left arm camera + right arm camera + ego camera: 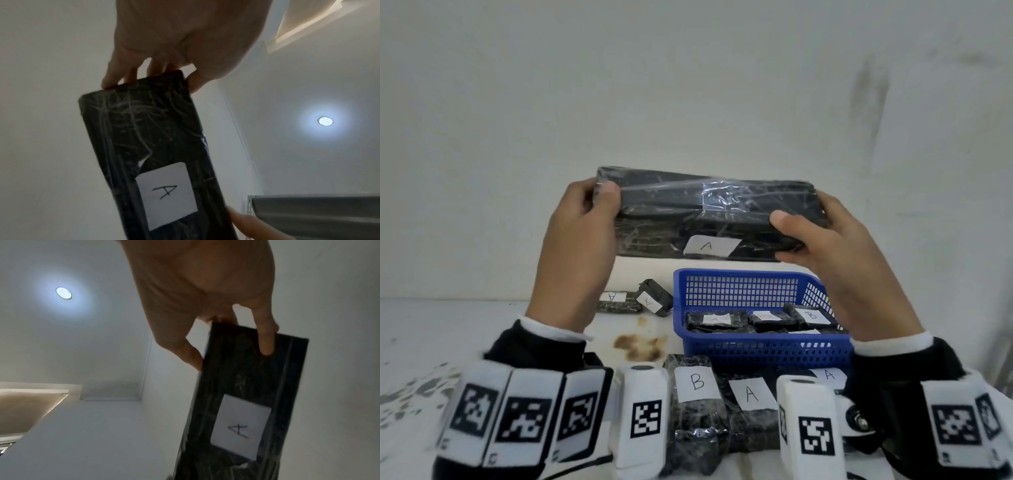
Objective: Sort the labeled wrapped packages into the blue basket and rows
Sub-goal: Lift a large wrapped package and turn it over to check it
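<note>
Holding long black plastic-wrapped package (702,212) at frame centre, above blue perforated plastic basket (767,349); left hand (582,240) and right hand (832,246) each clamped round one end, white "A" label (710,246) turned toward viewer, probably for reading before sorting.

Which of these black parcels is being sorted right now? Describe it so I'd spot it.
Look above the blue plastic basket. The long black plastic-wrapped package is held in the air, the left hand and right hand gripping its ends. It is the longest one, with a white "A" label.
</note>
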A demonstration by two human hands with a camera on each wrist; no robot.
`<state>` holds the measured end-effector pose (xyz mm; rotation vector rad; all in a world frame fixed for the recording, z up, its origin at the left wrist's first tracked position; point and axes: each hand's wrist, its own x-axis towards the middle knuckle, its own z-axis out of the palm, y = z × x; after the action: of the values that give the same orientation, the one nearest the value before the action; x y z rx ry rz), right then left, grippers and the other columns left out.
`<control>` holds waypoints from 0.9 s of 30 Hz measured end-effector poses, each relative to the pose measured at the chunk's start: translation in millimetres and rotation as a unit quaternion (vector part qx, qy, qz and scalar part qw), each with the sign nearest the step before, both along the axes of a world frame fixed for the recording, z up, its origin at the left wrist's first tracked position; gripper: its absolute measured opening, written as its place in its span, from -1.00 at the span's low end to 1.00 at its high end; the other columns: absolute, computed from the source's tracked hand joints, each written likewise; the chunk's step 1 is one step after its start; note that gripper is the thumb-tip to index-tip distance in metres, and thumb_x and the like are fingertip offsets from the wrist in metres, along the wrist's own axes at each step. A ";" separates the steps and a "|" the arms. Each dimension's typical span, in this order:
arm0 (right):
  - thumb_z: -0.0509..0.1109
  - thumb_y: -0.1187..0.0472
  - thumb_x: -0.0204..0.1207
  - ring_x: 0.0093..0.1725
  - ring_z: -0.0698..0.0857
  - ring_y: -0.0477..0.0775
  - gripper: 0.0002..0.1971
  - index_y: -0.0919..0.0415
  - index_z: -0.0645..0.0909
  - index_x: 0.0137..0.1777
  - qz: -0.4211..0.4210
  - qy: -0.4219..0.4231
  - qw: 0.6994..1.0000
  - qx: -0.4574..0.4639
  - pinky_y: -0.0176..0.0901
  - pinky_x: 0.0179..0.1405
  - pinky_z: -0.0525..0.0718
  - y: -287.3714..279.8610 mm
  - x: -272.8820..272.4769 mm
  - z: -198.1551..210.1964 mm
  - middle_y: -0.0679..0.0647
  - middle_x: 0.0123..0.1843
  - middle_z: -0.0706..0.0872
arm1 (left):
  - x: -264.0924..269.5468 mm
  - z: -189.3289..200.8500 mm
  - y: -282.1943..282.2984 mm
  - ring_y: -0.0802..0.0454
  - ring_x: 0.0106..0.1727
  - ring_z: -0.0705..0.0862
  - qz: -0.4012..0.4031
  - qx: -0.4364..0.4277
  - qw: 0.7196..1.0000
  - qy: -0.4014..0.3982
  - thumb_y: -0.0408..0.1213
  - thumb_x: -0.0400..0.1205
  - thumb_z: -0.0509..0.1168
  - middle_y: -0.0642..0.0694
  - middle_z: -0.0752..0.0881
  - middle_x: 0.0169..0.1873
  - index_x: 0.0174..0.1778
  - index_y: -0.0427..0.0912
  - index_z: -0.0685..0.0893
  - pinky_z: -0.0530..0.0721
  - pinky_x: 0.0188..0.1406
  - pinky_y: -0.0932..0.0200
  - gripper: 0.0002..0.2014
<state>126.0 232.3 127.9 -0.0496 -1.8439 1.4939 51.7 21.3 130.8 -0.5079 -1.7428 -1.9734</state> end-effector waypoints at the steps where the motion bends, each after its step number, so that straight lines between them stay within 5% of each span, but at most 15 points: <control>1: 0.54 0.10 0.52 0.21 0.79 -0.02 -0.46 -0.02 0.53 0.51 0.010 0.019 1.000 0.003 0.00 0.20 0.77 2.4 1.3 0.6 -0.07 0.25 0.78 | -0.4 1.0 -1.6 0.28 -0.14 0.66 -0.012 0.013 1.000 -0.002 -0.13 0.76 0.14 0.18 0.69 -0.14 0.10 -0.01 0.61 0.60 -0.01 0.20 -0.85; 3: 0.52 0.11 0.54 0.24 0.78 0.00 -0.48 -0.01 0.56 0.50 0.023 0.053 0.998 0.008 0.00 0.22 0.75 5.0 4.0 2.5 -0.05 0.25 0.80 | 1.7 3.8 -2.8 0.22 -0.15 0.65 -0.035 0.028 0.999 -0.003 -0.15 0.77 0.12 0.17 0.66 -0.19 0.01 0.04 0.55 0.57 -0.05 0.24 -0.89; 6: 0.52 0.10 0.51 0.18 0.81 0.05 -0.48 -0.02 0.56 0.47 0.042 0.078 0.996 0.002 0.00 0.22 0.74 6.9 9.1 5.7 -0.01 0.15 0.84 | 4.0 4.8 -5.0 0.09 0.00 0.62 -0.018 0.022 1.000 0.006 0.01 0.78 0.03 0.14 0.64 -0.15 -0.09 0.14 0.45 0.60 0.29 -0.01 -0.82; 11: 0.47 0.11 0.58 0.12 0.83 0.04 -0.58 -0.05 0.55 0.42 0.044 0.057 0.997 0.028 0.01 0.24 0.74 6.2 11.6 5.3 0.00 0.05 0.87 | 6.9 2.9 -7.1 0.14 0.30 0.60 -0.064 -0.002 0.998 -0.003 0.15 0.75 0.01 0.21 0.66 0.11 0.27 0.20 0.53 0.39 0.54 -0.05 -0.70; 13: 0.48 0.02 0.60 0.16 0.81 0.01 -0.66 -0.02 0.64 0.35 0.015 0.051 0.997 0.048 0.04 0.27 0.73 4.4 8.5 3.6 -0.03 0.10 0.86 | 8.6 2.5 -7.5 0.23 0.26 0.62 -0.102 -0.034 0.994 -0.014 0.29 0.57 0.23 0.24 0.67 0.10 0.37 0.11 0.47 0.45 0.45 0.07 -0.48; 15: 0.51 -0.20 0.47 0.17 0.80 0.00 -0.61 -0.01 0.72 0.19 -0.013 0.033 0.997 0.063 0.13 0.32 0.71 1.1 6.5 2.2 -0.07 0.08 0.85 | 7.9 0.2 -6.5 0.35 0.11 0.65 -0.092 -0.083 0.992 -0.007 0.16 0.43 0.49 0.26 0.67 0.10 0.43 0.07 0.40 0.56 0.13 0.24 -0.31; 18: 0.53 -0.25 0.40 0.13 0.79 -0.06 -0.56 -0.02 0.72 0.16 -0.051 0.020 0.994 0.090 0.15 0.30 0.72 -2.5 6.0 1.3 -0.11 0.05 0.84 | 5.9 -2.1 -5.7 0.38 0.03 0.66 -0.054 -0.098 0.994 0.006 -0.02 0.40 0.53 0.24 0.68 0.08 0.41 0.02 0.41 0.58 0.01 0.28 -0.32; 21: 0.54 -0.23 0.39 0.00 0.76 -0.18 -0.57 -0.01 0.70 0.15 -0.067 0.006 0.993 0.100 -0.13 0.08 0.73 -7.1 9.0 2.3 -0.16 -0.01 0.82 | 7.4 -2.4 -4.3 0.42 0.00 0.66 -0.050 -0.091 0.994 0.023 0.07 0.28 0.52 0.25 0.68 0.05 0.36 0.04 0.41 0.57 -0.03 0.34 -0.25; 23: 0.54 -0.28 0.33 -0.07 0.69 -0.29 -0.50 -0.01 0.67 0.16 -0.079 -0.017 0.990 0.118 -0.38 -0.15 0.57 -11.7 11.1 2.8 -0.21 -0.04 0.78 | 7.9 -2.4 -3.9 0.47 -0.05 0.68 -0.043 -0.081 0.995 0.036 0.09 0.19 0.53 0.26 0.69 0.04 0.32 0.09 0.40 0.59 -0.01 0.32 -0.22; 27: 0.58 -0.31 0.25 -0.10 0.67 -0.32 -0.43 -0.02 0.64 0.17 -0.090 -0.020 0.990 0.107 -0.49 -0.28 0.50 -19.5 9.6 1.1 -0.22 -0.03 0.76 | 9.2 -2.7 -4.3 0.57 -0.07 0.64 -0.010 -0.098 0.994 0.057 0.12 0.19 0.56 0.31 0.69 0.03 0.32 0.12 0.46 0.58 -0.01 0.37 -0.23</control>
<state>135.6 212.8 129.0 -0.1397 -1.9673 1.1747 60.9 17.0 128.1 -0.6922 -1.8738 -1.7590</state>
